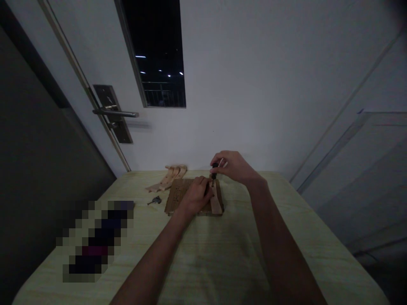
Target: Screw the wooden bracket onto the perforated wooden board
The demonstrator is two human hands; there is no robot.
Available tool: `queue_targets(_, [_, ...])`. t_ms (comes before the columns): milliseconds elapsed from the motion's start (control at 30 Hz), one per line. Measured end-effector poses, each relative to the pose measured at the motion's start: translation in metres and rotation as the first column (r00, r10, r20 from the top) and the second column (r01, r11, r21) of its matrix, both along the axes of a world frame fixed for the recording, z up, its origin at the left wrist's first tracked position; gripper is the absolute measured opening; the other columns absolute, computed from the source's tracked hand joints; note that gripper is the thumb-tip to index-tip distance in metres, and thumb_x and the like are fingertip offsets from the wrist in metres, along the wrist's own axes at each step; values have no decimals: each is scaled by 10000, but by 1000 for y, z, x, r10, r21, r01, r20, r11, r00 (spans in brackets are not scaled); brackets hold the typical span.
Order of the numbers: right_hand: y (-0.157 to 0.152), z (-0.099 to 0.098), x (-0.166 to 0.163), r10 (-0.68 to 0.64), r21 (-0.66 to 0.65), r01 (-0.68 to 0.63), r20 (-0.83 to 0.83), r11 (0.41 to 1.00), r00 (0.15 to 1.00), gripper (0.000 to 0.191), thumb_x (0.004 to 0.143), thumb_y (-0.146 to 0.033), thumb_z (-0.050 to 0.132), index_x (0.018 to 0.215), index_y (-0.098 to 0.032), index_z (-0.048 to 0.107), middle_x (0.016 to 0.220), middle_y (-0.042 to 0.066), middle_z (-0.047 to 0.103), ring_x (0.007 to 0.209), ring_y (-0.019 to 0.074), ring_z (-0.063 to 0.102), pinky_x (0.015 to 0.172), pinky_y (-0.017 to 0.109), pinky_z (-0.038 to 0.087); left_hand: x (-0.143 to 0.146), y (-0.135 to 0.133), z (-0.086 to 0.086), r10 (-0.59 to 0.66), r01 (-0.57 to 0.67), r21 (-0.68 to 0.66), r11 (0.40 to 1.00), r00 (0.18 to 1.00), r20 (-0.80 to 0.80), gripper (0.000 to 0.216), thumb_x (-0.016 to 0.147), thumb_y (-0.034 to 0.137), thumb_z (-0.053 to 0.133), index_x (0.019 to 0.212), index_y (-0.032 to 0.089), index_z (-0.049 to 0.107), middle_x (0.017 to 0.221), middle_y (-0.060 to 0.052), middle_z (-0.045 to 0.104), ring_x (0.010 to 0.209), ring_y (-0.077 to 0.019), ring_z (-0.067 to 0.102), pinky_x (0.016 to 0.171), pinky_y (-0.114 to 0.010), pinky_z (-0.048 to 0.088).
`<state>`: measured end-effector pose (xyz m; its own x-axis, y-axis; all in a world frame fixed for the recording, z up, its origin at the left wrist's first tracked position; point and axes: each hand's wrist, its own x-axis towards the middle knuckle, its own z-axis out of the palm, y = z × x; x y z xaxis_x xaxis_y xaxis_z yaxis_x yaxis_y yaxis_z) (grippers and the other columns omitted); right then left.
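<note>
My right hand (231, 166) grips a small screwdriver (214, 170) by its dark handle. It stands upright, shaft down over a pale tan strip (216, 204). My left hand (196, 195) lies over a piece of brown cardboard (177, 195), its thumb and fingertips closed on the strip beside the screwdriver's tip. That strip lies lengthwise along the cardboard's right side. Whether a screw sits under the tip is too small to tell. Left of the cardboard is a little heap of dark metal bits (155, 200), perhaps screws.
More pale tan strips (171, 177) lie loosely piled behind the cardboard's left corner. A pixelated dark item (104, 233) rests at the left of the wood-grain table (197, 258). Against the table's far edge stands a white door (241, 93) with a lever handle (117, 113).
</note>
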<state>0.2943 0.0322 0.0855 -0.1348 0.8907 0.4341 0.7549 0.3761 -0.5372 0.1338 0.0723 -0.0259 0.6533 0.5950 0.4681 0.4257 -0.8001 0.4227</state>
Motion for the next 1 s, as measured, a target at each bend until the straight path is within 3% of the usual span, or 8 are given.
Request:
queue_targets(200, [2,-3,3,11,46,-7,-73,999,997,145,752,-183,657,882,-158,714,836,51,693,630,104,595,592,229,482,1,1,1,-10,10,-1,1000,1000,10,206,852,185,472,1044,155,541,1004,-86,566,998,-222,524,905,-390,453])
queue_targets(467, [1,-4,9,13,43,-13,2,999,1000,242,771,-104,573,954,-165,719,900,69,709,703,124,633,676,270,537,1,2,2,-4,4,-29,1000,1000,8,213,862,204,467,1054,161,548,987,-80,572,959,-214,540,878,-380,467])
queue_targets(800, [5,-12,14,23,40,-22,-38,999,999,254,779,-117,557,975,-179,706,922,58,706,712,119,640,679,254,537,-1,0,3,-9,9,-21,1000,1000,-1,225,854,199,475,1067,162,540,1008,-88,567,979,-222,532,881,-386,459])
queue_targets(1000, [1,-6,11,18,43,-17,-11,999,1000,205,778,-160,591,941,-172,715,860,55,715,677,116,639,644,241,527,0,0,4,-4,4,-32,999,1000,-12,201,851,188,473,1040,162,537,991,-81,563,974,-220,526,886,-386,456])
